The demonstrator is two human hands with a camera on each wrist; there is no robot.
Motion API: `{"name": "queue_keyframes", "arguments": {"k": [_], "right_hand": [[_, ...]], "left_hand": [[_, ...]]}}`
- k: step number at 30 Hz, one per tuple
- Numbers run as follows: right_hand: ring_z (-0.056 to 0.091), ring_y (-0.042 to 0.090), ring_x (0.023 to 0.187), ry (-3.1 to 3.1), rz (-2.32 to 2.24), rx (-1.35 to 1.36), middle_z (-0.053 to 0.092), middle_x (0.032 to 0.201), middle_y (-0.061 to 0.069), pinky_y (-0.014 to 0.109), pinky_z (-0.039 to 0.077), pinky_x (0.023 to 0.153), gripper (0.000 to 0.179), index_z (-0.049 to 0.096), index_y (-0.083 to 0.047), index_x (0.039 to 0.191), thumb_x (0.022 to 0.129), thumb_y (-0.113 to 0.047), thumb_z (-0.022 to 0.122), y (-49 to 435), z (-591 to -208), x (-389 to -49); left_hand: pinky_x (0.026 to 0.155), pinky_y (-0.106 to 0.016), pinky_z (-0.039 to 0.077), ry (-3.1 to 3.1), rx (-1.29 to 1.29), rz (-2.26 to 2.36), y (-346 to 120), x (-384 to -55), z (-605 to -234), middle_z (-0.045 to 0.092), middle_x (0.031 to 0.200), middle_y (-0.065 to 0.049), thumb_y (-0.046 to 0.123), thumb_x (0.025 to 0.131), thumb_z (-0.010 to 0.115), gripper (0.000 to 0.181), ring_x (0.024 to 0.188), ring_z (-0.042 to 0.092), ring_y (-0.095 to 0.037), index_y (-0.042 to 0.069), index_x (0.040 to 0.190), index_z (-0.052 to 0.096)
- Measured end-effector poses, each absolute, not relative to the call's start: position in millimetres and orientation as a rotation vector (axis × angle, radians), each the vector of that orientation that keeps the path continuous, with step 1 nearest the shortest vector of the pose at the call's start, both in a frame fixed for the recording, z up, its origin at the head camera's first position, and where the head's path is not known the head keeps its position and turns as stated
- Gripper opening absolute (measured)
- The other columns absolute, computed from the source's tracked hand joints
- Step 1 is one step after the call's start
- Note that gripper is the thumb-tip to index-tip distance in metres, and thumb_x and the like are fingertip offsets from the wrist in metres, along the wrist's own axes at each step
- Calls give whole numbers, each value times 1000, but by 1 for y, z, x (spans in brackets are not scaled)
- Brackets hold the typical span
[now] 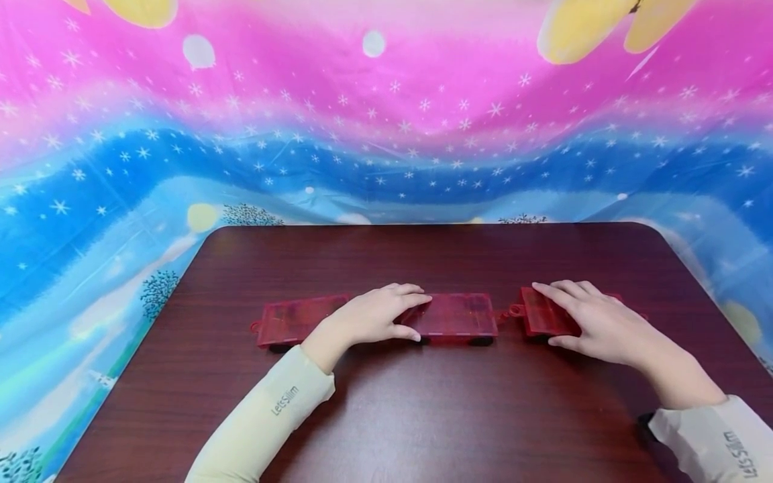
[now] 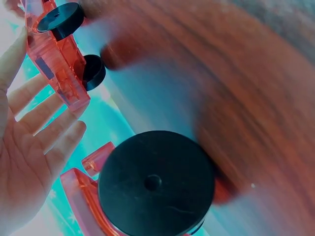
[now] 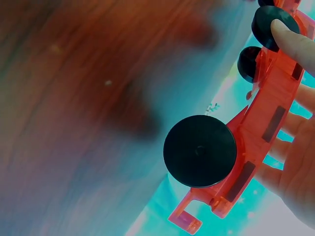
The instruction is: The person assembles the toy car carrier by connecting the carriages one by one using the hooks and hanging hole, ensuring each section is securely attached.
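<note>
Three see-through red toy wagons with black wheels stand in a row on the table. My left hand [image 1: 374, 314] grips the left end of the middle wagon [image 1: 455, 315], thumb on the near side and fingers over the far side. The left wagon [image 1: 302, 318] is partly behind that wrist, a small ring on its outer end. My right hand [image 1: 598, 322] holds the right wagon [image 1: 537, 312] across its top; in the right wrist view the thumb presses a wheel [image 3: 275, 27]. A ring coupling [image 1: 515, 310] sits between the middle and right wagons. Whether they are linked, I cannot tell.
The dark wood table [image 1: 386, 402] has rounded far corners. Behind it hangs a pink and blue cloth [image 1: 386, 134] with snowflakes, reaching round both sides. A small dark object [image 1: 647, 426] shows beside the right sleeve.
</note>
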State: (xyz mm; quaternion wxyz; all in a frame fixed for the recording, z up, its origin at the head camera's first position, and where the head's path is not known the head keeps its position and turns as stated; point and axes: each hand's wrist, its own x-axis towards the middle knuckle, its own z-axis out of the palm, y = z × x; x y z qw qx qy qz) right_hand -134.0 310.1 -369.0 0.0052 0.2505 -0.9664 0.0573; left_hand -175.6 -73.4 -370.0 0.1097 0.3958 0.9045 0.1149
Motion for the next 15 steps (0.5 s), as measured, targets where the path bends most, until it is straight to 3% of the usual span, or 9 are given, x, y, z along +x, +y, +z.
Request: {"name": "queue_keyframes", "arguments": {"k": [15], "right_hand": [[50, 34, 118, -2993, 156, 818, 55, 133, 13, 61, 54, 78, 90, 44, -16, 148, 72, -37, 87, 298, -371, -134]], "left_hand": [[114, -40, 40, 2648, 1175, 342, -75, -176, -370, 45, 153, -6, 48, 89, 70, 69, 141, 43, -24, 22, 149, 47]]}}
